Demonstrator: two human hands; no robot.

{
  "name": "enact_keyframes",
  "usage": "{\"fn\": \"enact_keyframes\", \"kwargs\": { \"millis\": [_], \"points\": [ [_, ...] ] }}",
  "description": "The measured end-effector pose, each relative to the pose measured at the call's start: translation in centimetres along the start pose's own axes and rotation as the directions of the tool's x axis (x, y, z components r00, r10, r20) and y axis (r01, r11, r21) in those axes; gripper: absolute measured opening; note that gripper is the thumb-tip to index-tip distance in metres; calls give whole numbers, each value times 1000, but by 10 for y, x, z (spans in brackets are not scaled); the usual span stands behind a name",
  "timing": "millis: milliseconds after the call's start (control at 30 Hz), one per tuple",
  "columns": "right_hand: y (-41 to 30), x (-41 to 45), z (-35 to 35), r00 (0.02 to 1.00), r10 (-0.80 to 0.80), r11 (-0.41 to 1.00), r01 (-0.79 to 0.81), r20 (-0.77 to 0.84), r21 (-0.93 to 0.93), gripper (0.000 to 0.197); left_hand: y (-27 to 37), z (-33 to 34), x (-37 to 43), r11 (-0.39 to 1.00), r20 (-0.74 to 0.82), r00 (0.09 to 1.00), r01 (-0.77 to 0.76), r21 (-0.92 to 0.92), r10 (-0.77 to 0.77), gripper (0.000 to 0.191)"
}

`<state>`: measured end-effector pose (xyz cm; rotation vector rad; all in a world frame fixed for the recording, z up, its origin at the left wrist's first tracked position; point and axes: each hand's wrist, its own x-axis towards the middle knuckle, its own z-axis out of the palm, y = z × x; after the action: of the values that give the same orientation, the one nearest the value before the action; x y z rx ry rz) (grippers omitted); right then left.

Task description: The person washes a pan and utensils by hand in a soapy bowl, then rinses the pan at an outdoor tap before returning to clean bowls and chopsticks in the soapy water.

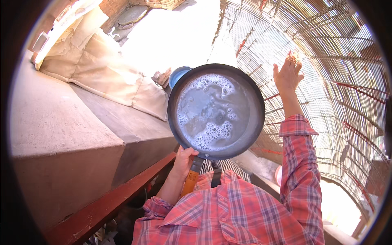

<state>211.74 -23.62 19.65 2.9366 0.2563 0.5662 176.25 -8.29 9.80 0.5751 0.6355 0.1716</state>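
A dark frying pan (255,107) with soapy, foamy water (214,131) in it is held up in front of my chest. My left hand (184,159) grips it where the orange-brown handle (190,180) meets the pan, the thumb lying near the rim. Off to the right, clear of the pan, my right hand (288,72) is raised with its fingers spread and nothing visible in it. Bright light washes out its fingertips. Part of a blue container (177,75) shows behind the pan's upper left rim, and the pan hides the rest of it.
A concrete ledge (61,122) runs along the left, with a pale cloth cover (95,73) behind it. Below the ledge is a red-painted beam (122,196). A slatted reed screen (330,92), tied with cords, curves along the right. A flat round stone slab (133,15) lies at the upper left.
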Motion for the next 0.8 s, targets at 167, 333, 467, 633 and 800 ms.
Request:
{"fn": "enact_keyframes", "kwargs": {
  "millis": [167,333,467,633,800],
  "points": [
    [-26,-30,-34,913,-87,995,97,-399,6,91,30,-65,-4,991,-31,993,-114,-67,112,39],
    [-40,-70,-60,847,-89,954,-79,-525,-289,84,45,-150,-6,976,-82,989,-138,-169,126,41],
    [16,-119,-57,706,-143,989,85,-693,-117,79,22,-167,6,966,-93,977,-203,-162,190,37],
    [184,-207,15,830,82,997,-61,-551,56,73,-16,-197,-6,949,-66,949,-312,-37,309,47],
    [367,-316,124,587,809,585,-808,15,68,67,19,-227,7,964,-119,971,-225,-144,209,55]
  ]
}}
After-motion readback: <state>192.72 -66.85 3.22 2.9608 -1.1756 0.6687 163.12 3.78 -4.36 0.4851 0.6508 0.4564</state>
